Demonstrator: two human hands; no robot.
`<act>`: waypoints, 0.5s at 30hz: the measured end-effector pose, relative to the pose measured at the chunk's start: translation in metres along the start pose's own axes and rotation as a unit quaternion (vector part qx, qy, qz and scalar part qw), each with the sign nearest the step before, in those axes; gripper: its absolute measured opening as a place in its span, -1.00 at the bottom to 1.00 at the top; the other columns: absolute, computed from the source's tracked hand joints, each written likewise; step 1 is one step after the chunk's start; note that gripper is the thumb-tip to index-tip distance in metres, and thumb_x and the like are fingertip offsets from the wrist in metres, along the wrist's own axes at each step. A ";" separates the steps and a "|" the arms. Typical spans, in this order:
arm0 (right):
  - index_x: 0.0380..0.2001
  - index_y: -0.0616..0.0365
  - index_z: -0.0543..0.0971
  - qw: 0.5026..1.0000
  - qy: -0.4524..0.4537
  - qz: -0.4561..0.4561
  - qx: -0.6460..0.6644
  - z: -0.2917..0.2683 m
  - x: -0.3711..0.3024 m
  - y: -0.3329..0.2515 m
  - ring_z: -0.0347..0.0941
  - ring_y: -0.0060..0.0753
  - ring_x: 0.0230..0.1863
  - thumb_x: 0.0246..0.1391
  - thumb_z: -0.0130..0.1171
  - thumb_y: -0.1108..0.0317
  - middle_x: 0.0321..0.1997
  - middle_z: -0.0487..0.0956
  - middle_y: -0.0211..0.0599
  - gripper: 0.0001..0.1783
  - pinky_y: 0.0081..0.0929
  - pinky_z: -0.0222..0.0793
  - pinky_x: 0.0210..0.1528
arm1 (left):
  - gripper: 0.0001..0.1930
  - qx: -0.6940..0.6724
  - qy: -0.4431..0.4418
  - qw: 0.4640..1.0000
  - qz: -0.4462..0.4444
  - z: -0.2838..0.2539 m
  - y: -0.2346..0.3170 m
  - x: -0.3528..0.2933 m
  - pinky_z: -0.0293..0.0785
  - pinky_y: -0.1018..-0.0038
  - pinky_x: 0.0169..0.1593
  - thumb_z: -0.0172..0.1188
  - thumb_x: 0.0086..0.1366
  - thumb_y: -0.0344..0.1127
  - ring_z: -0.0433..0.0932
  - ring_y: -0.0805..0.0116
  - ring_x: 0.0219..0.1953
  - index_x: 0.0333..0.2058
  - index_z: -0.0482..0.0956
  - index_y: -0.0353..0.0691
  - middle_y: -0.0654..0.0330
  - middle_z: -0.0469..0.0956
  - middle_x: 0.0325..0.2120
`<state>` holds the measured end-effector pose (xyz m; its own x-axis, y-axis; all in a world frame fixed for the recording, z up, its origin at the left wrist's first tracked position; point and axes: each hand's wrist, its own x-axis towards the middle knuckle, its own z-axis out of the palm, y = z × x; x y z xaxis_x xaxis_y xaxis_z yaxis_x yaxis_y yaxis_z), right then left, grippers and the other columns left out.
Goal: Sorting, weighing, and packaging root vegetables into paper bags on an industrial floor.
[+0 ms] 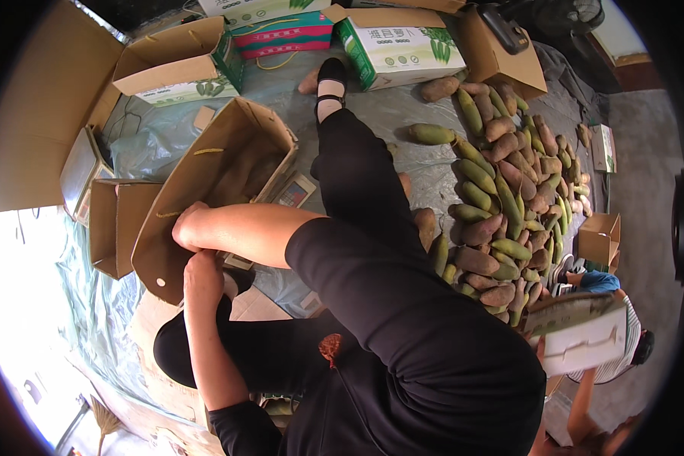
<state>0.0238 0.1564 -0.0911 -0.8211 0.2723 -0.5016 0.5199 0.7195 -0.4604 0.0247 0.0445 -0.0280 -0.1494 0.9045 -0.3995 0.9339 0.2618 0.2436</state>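
A brown cardboard box (194, 175), tall and open-topped, stands tilted before me at the left. Yellow cord handles (209, 150) show on its wall. My right hand (191, 226) is curled against the box, right beside the end of one cord; its fingertips are hidden. Just below it, my left hand (204, 277) is closed and nearly touches the right wrist. What sits between the fingers of either hand is too small or hidden to name.
Green and reddish-brown radishes (509, 197) lie heaped at the right. Printed cartons (399, 49) line the back, and a smaller open box (118, 228) stands at the left. A scale (295, 190) is beside my box. Another person (623, 334) holds a white carton (577, 334) at the right.
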 end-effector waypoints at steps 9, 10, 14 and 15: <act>-0.13 0.11 0.55 0.920 0.193 -0.296 0.172 -0.111 -0.141 0.050 0.53 -0.18 -0.20 -0.17 0.25 0.26 -0.24 0.62 -0.20 -0.56 -0.30 0.42 -0.13 | -0.70 -0.040 0.023 0.999 0.026 -0.005 0.006 -0.001 0.42 0.12 -0.15 0.11 0.08 -0.53 0.50 -0.14 -0.19 -0.15 0.53 -0.30 -0.18 0.54 -0.33; -0.13 0.12 0.55 0.900 0.222 -0.301 0.224 -0.120 -0.159 0.065 0.54 -0.22 -0.21 -0.15 0.24 0.26 -0.24 0.62 -0.21 -0.57 -0.32 0.41 -0.14 | -0.69 -0.030 0.027 0.999 0.019 -0.005 0.003 -0.004 0.41 0.14 -0.12 0.12 0.07 -0.53 0.50 -0.13 -0.17 -0.14 0.52 -0.31 -0.18 0.54 -0.31; -0.12 0.15 0.54 0.801 0.439 -0.188 0.362 -0.131 -0.236 0.163 0.52 -0.61 -0.25 0.03 0.19 0.32 -0.26 0.61 -0.36 -0.68 -0.58 0.43 -0.25 | -0.68 -0.030 0.015 0.999 0.011 -0.010 0.012 -0.003 0.41 0.15 -0.11 0.11 0.08 -0.53 0.50 -0.12 -0.16 -0.13 0.52 -0.31 -0.18 0.54 -0.30; -0.12 0.19 0.54 0.790 0.456 -0.097 0.399 -0.127 -0.257 0.176 0.52 -0.58 -0.24 0.03 0.20 0.38 -0.22 0.60 -0.30 -0.69 -0.56 0.45 -0.19 | -0.68 -0.033 0.010 0.999 0.002 -0.010 0.008 -0.006 0.40 0.16 -0.10 0.11 0.08 -0.53 0.50 -0.12 -0.16 -0.13 0.52 -0.31 -0.17 0.54 -0.29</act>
<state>0.2961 0.2942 0.0498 -0.5434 0.8142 0.2042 0.0475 0.2726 -0.9609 0.0297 0.0451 -0.0145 -0.1521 0.9121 -0.3807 0.9114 0.2785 0.3030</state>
